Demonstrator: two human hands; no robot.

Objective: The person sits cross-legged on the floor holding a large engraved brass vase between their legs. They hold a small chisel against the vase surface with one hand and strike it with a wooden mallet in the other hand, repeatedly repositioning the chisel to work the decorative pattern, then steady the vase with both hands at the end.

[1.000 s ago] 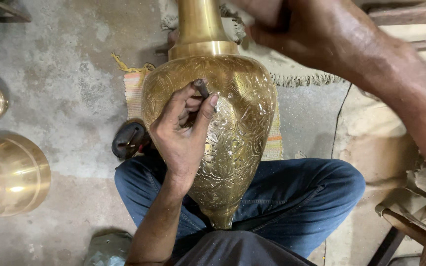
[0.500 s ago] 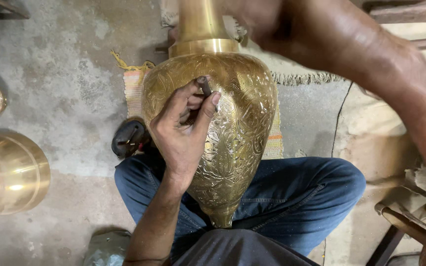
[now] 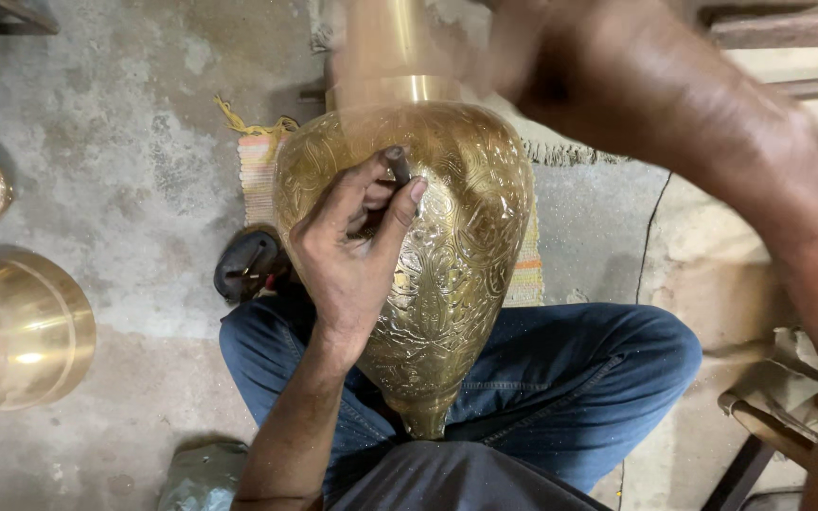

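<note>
the engraved brass vase [image 3: 447,284] lay across the person's lap in blue jeans [image 3: 570,378], neck toward twelve o'clock, so the left hand [image 3: 352,255] could close fingers round a small dark chisel [image 3: 397,166] braced on its shoulder, while the blurred right hand [image 3: 560,66] sat raised at one o'clock, its grip impossible to tell.

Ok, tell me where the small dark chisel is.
In the head view, centre frame: the chisel is pinched in the left hand, tip against the engraved brass vase.
</note>
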